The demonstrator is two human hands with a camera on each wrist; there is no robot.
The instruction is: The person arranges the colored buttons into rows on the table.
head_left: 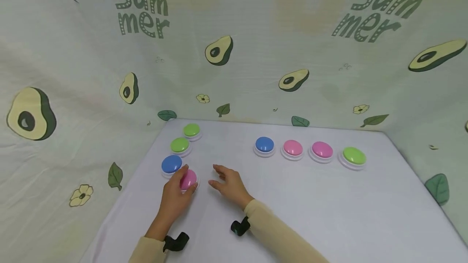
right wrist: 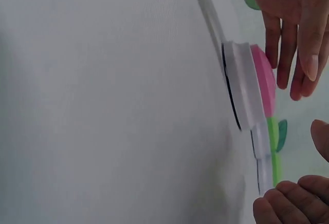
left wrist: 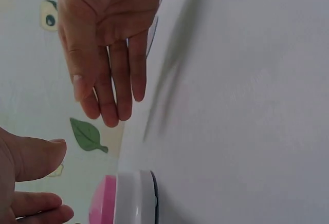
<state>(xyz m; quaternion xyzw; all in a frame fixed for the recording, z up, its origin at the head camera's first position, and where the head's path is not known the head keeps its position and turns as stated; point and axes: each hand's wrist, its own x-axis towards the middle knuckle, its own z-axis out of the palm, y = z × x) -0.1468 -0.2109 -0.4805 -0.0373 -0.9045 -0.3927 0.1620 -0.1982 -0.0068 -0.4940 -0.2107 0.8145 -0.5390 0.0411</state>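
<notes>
Avocado-patterned backdrop cloth (head_left: 256,19): left lettering (head_left: 143,5) reads "summer"; right lettering (head_left: 375,13) reads "summer"; each split across two lines.

Location: a staged demonstration or recording station; the type of building cannot be determined. Basis of finding: light printed fabric (head_left: 252,92) hangs behind and along both sides of the tabletop (head_left: 310,214), screening the surroundings. The print carries avocados (head_left: 219,50), leaves (head_left: 300,121), flowers (head_left: 202,98) and "summer" lettering (head_left: 140,9). The tabletop is plain white and carries coloured domed buttons (head_left: 265,145). A black device (head_left: 177,242) is worn at each wrist.
</notes>
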